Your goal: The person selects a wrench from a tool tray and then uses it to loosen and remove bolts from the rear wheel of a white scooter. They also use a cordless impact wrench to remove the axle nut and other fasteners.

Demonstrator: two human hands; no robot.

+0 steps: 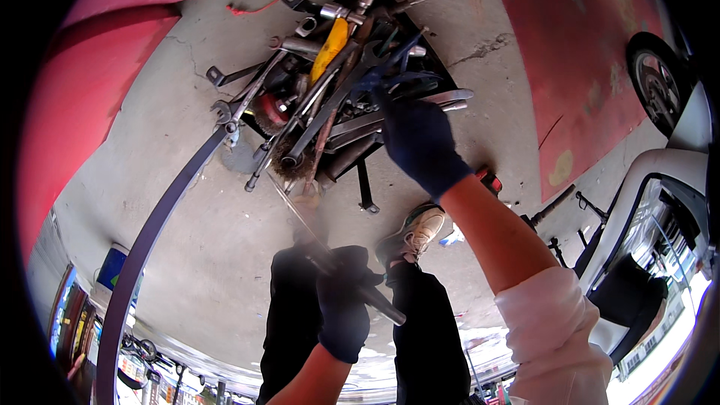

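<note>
My left hand (pixel 343 304), in a dark blue glove, is closed round a long tool with a thin metal shaft (pixel 296 211) and a thick grey end (pixel 386 307). It holds this tool low, in front of my legs. My right hand (pixel 421 139), gloved alike, reaches into a heap of tools on the floor. Its fingertips blend into dark blue tool parts, so I cannot tell whether they grip one. Around it lie a large open-ended wrench (pixel 322 116), a yellow-handled tool (pixel 330 50), a ratchet-like head (pixel 345 13) and a round wire brush (pixel 289 156).
Red panels stand at the left (pixel 97 97) and right (pixel 570 52). A long dark strip (pixel 161 225) curves down the left side. My shoe (pixel 421 231) is just below the heap. A wheel (pixel 656 82) and a white vehicle part (pixel 637 180) are at far right.
</note>
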